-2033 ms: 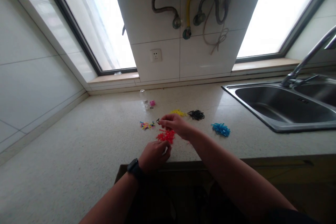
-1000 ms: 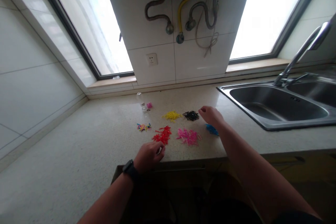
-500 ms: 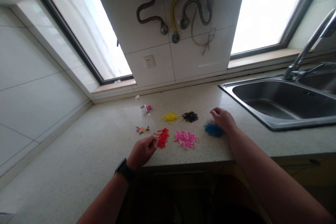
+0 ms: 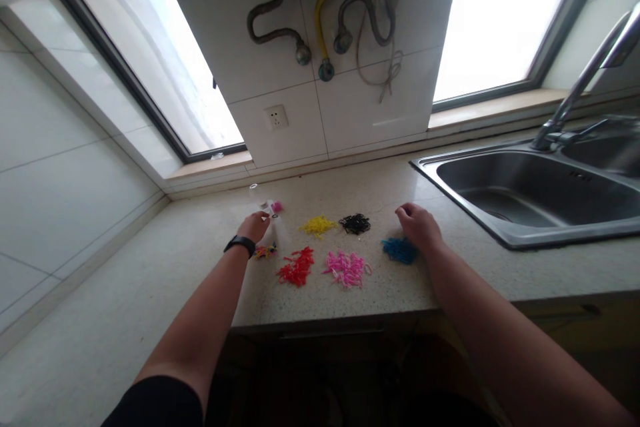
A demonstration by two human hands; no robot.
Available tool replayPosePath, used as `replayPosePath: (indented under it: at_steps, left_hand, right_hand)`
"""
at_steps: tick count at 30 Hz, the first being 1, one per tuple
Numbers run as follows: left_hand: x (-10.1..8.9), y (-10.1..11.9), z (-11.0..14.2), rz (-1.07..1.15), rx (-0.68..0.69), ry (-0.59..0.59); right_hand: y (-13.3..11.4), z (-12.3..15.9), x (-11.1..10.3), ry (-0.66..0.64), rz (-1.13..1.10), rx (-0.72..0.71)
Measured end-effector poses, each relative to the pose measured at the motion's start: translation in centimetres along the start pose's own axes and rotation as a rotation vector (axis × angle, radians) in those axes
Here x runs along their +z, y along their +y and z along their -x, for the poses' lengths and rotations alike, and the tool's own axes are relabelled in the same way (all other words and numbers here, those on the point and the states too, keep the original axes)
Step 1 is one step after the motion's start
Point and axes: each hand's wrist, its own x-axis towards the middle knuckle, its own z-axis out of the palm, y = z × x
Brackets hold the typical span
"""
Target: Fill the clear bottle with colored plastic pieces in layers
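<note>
On my head view I take the pink pile [image 4: 346,269] on the speckled countertop [image 4: 325,303] as my landmark. The red pile [image 4: 297,267] lies just left of it, the blue pile [image 4: 399,250] to its right, the black pile [image 4: 355,223] beyond it and the yellow pile [image 4: 319,226] beyond and to the left. Farther left than the red pile, I see the multicolored pile [image 4: 265,251] partly behind my left wrist.

My left hand [image 4: 254,227] is beyond and left of the landmark, fingers curled near a small dark ring [image 4: 275,216], a pink item [image 4: 277,206] and a clear container [image 4: 264,205]; I cannot tell whether they pinch anything. My right hand [image 4: 419,223] is beyond and right, next to the blue pile, fingers bent inward, their grip too unclear for me to tell
</note>
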Motion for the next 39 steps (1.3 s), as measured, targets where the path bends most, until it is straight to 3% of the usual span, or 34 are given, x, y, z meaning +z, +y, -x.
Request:
replayPosePath:
  at_steps: [4, 9, 16, 20, 22, 26, 33, 36, 39]
  left_hand:
    - [1.4, -0.2, -2.2, -0.03, -0.073, -0.031]
    - [2.0, -0.2, -3.1, -0.048, -0.113, -0.031]
    - [1.9, 0.5, -2.1, -0.004, -0.061, 0.026]
    - [1.2, 2.3, -0.3, 0.076, 0.033, 0.09]
    - [0.6, 3.7, 1.5, 0.152, 0.086, 0.119]
    - [-0.4, 7.8, 7.9, 0.628, 0.16, 0.107]
    - [1.1, 14.1, 20.9, 1.446, -0.2, -0.296]
    - [1.3, 14.9, 24.1, 1.618, -0.285, -0.442]
    - [0.5, 15.1, 25.7, 1.724, -0.347, -0.512]
  right_hand:
    - [-0.2, 0.1, -0.1, 0.005, 0.036, 0.021]
    - [-0.5, 0.2, -0.1, -0.002, 0.056, 0.044]
    - [-0.8, 0.2, -0.2, -0.001, 0.056, 0.077]
    - [-0.8, 0.3, -0.2, -0.004, 0.06, 0.092]
    - [-0.8, 0.3, -0.1, -0.004, 0.06, 0.092]
    - [-0.8, 0.3, 0.0, 0.004, 0.06, 0.08]
    - [-0.5, 0.3, 0.3, 0.02, 0.065, 0.053]
    - [-0.4, 0.3, 0.4, 0.029, 0.054, 0.034]
    - [-0.4, 0.2, 0.5, 0.04, 0.036, 0.022]
